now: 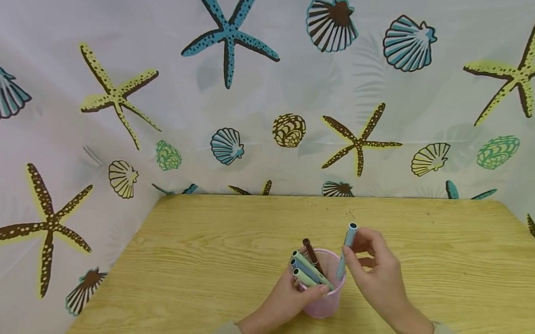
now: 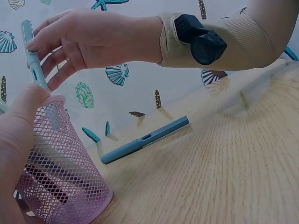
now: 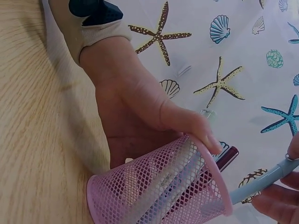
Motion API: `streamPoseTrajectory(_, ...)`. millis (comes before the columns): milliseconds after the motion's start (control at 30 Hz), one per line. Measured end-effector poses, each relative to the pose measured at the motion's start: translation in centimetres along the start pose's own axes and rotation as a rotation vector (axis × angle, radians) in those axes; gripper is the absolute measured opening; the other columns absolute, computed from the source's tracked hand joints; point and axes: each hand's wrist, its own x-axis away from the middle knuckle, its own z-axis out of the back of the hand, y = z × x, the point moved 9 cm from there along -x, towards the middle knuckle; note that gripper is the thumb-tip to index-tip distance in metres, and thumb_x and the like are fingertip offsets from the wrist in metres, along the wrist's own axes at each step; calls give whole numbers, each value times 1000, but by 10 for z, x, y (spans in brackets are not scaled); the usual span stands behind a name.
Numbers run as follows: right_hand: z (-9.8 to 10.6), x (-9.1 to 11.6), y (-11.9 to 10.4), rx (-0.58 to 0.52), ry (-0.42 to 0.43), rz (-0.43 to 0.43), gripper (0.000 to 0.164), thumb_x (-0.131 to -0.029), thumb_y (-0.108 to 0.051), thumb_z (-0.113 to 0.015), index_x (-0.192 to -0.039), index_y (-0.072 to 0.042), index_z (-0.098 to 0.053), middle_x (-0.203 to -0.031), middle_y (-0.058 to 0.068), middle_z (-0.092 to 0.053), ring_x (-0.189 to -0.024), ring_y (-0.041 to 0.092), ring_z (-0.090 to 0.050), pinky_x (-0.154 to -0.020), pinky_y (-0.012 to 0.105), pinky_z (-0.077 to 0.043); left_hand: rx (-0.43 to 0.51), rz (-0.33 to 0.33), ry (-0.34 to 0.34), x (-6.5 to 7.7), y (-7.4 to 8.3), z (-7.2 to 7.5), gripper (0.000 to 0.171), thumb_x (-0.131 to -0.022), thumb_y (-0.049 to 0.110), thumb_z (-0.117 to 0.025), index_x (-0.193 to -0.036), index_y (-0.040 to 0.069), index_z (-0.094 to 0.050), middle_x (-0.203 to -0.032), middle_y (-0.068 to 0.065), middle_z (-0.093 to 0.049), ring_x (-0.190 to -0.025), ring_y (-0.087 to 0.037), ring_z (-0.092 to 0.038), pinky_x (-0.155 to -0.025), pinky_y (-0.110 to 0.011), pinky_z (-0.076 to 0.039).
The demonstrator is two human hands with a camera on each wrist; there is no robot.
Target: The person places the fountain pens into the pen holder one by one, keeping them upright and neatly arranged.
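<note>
A pink mesh pen cup [image 1: 324, 305] stands on the table, tilted in the wrist views. My left hand [image 1: 288, 295] grips it, thumb at the rim. My right hand [image 1: 378, 273] pinches a light blue pen [image 1: 349, 237] between thumb and fingers, its lower end inside the cup at the right side of the rim. Several other pens lean in the cup: a dark brown pen [image 1: 310, 252], pale green pens [image 1: 303, 278] and a blue one between them. In the left wrist view a blue-grey pen [image 2: 145, 140] lies on the table beyond the cup.
The wood-grain table [image 1: 207, 235] extends around the cup. A pale curtain [image 1: 263, 94] printed with starfish and shells hangs behind it and along the sides.
</note>
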Motion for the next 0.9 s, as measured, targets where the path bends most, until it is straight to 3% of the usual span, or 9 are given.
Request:
streamPoseTrajectory(400, -10, 9, 12, 86, -83, 19, 32, -78, 9, -68, -105, -5, -57, -94, 0, -60, -81, 16, -59, -59, 27, -52, 24, 1, -21, 0, 2, -2, 76, -86, 26, -67, -145, 25, -20, -137, -3, -40, -126, -24, -37, -96, -51, -35)
streamPoseTrajectory(700, -19, 19, 32, 165, -176, -95, 26, -79, 4, -69, -101, -4, -57, -97, 3, -56, -82, 21, -58, -61, 25, -52, 37, -33, -22, 0, 2, -4, 70, -85, 28, -68, -141, 24, -26, -130, -2, -45, -121, -22, -42, -97, -48, -35)
streamPoseTrajectory(900, -18, 21, 38, 184, -184, -141, 24, -79, 2, -70, -99, -3, -58, -95, 4, -56, -80, 21, -58, -60, 23, -51, 12, -4, -5, 2, -2, -3, 64, -85, 32, -68, -137, 26, -31, -129, 0, -45, -121, -19, -43, -98, -46, -35)
